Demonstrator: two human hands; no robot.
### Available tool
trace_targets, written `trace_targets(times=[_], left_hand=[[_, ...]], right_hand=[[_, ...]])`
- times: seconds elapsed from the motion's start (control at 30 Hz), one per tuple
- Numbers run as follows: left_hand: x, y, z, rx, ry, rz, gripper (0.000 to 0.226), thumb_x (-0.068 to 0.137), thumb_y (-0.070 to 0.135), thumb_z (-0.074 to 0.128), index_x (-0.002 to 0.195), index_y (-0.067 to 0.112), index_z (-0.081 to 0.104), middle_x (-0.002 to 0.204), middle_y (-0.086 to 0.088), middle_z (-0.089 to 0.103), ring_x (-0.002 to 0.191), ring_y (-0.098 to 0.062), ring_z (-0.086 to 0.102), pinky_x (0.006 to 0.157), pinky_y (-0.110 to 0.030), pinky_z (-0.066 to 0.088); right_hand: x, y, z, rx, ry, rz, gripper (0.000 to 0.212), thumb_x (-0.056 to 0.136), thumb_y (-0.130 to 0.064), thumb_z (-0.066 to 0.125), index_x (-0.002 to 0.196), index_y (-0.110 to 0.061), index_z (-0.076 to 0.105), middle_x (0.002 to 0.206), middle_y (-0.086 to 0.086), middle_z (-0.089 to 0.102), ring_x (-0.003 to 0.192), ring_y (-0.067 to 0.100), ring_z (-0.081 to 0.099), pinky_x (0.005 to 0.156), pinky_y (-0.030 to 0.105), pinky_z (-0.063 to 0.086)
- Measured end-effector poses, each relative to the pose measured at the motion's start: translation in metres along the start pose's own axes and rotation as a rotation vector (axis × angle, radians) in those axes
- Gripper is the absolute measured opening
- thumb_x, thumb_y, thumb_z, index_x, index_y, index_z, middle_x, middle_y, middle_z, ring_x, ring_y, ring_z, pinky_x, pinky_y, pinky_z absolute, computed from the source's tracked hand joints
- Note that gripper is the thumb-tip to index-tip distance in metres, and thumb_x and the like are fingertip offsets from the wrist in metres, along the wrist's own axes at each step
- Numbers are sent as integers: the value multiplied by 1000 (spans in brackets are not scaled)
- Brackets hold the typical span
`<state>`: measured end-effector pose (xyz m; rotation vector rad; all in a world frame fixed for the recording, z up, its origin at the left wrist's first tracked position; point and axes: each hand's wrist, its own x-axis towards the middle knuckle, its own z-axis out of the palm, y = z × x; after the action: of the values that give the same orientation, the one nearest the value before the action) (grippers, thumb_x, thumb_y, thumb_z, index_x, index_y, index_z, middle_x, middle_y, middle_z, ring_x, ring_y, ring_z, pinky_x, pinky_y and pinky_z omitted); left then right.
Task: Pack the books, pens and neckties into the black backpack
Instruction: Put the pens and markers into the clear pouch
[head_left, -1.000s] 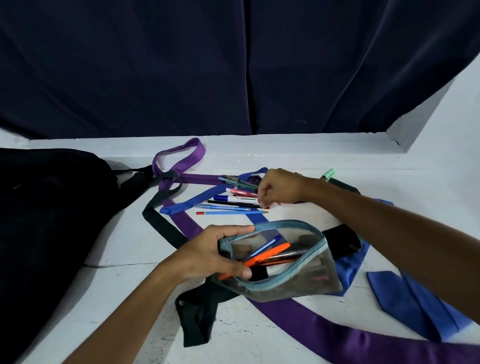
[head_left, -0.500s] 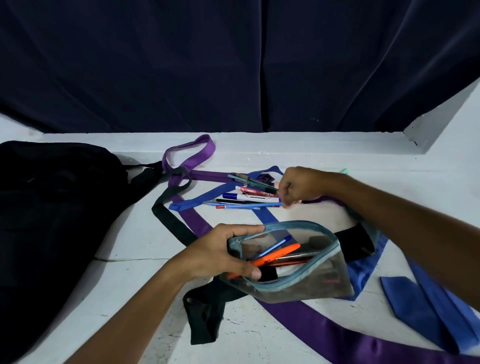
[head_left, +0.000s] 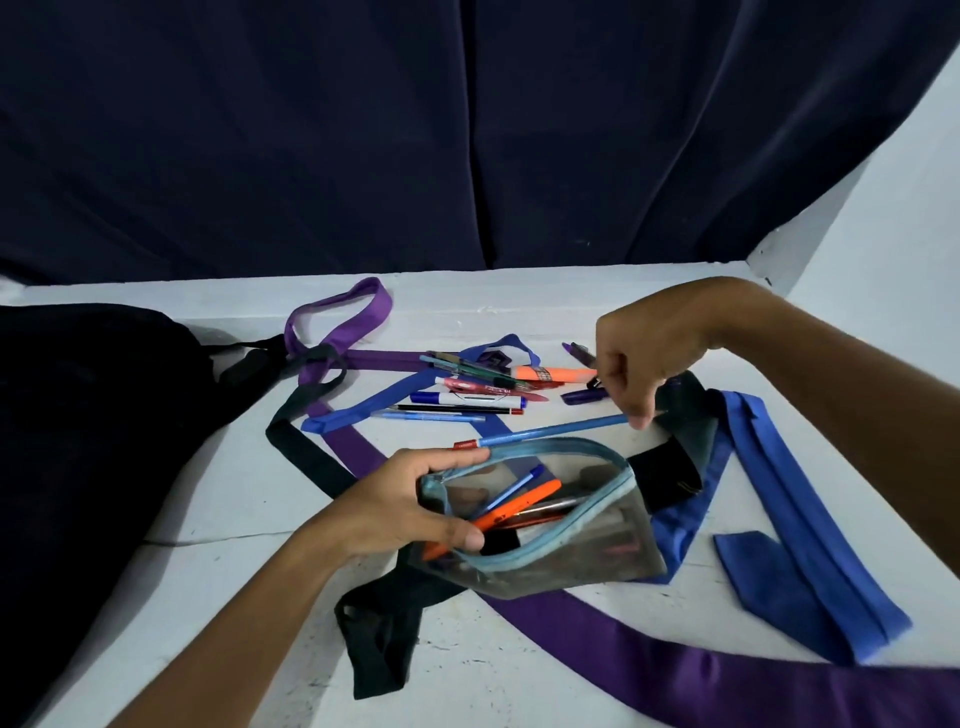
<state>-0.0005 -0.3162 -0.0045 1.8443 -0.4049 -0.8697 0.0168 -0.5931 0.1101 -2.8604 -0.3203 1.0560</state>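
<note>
My left hand grips the open mouth of a clear pencil pouch with a light blue zipper; several pens lie inside it. My right hand pinches a blue pen by one end, holding it just above the pouch's rim. More loose pens lie in a pile on the white table beyond the pouch. A purple necktie, a blue necktie and a black necktie are strewn over the table. The black backpack lies at the left.
A dark blue curtain hangs behind the table. A white wall rises at the right. No books are in view.
My right hand has lifted a blue pen off the pile and drawn it back toward the pouch. The left hand keeps hold of the pouch.
</note>
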Motion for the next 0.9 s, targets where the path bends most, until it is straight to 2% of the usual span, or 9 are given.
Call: trace_targets(times=[0.1,0.3,0.43,0.53,0.63,0.7,0.73,0.83,0.9], left_hand=[[-1,0,0,-22,5,-5,80,58,14,88,131,27,57,121,5,69,113,-11,65,97,-31,53],[0,2,2,-3,3,2,83,61,7,87,135,23,55,118,9,70,112,-8,65,94,-26,52],[0,3,2,-28,-7,-8,75,66,-3,84,129,26,57,113,11,72,107,-10,68,86,-24,55],[-1,0,2,-36,0,2,80,62,1,86,133,22,56,119,5,70,112,-13,66,95,-29,53],[0,-2,1,-28,21,15,82,57,8,88,131,27,58,119,8,70,113,-9,65,94,-26,52],[0,-2,2,-34,16,12,82,55,12,88,129,31,59,119,8,70,113,-9,65,93,-27,53],[-1,-2,1,-37,13,11,82,54,12,89,129,31,59,119,8,70,113,-10,64,94,-28,53],[-2,-3,2,-34,13,3,81,59,6,88,130,29,59,119,8,70,113,-9,64,93,-27,53],[-3,-3,3,-42,8,0,80,60,3,88,131,28,59,120,7,70,113,-10,65,93,-27,53]], right_hand=[[-8,-1,-7,-23,-2,20,12,70,-23,82,64,-19,72,51,-13,54,59,5,46,64,23,37],[12,-26,11,-115,-58,-60,17,69,-26,83,62,-18,69,41,-14,46,50,6,39,48,21,30],[37,-40,28,-21,-39,-179,19,73,-26,82,59,-24,69,47,-20,56,60,3,50,57,23,35],[45,-43,33,78,-45,-244,12,80,-28,78,71,-21,74,57,-15,63,59,3,53,59,22,41],[58,-31,25,291,171,-281,8,85,-15,70,82,-12,77,73,0,71,57,-1,56,58,17,44],[76,-22,23,380,387,-258,12,84,-4,66,85,-9,77,73,-2,69,56,-6,56,54,9,40],[87,-20,24,398,445,-242,14,84,-1,65,87,-7,76,76,-2,69,60,-6,57,56,11,42],[118,-20,32,420,395,-242,11,86,-2,65,90,-4,75,80,1,71,61,0,60,59,21,49],[136,-27,36,389,364,-266,10,86,-3,66,88,-3,75,79,-1,70,58,-1,60,57,19,47]])
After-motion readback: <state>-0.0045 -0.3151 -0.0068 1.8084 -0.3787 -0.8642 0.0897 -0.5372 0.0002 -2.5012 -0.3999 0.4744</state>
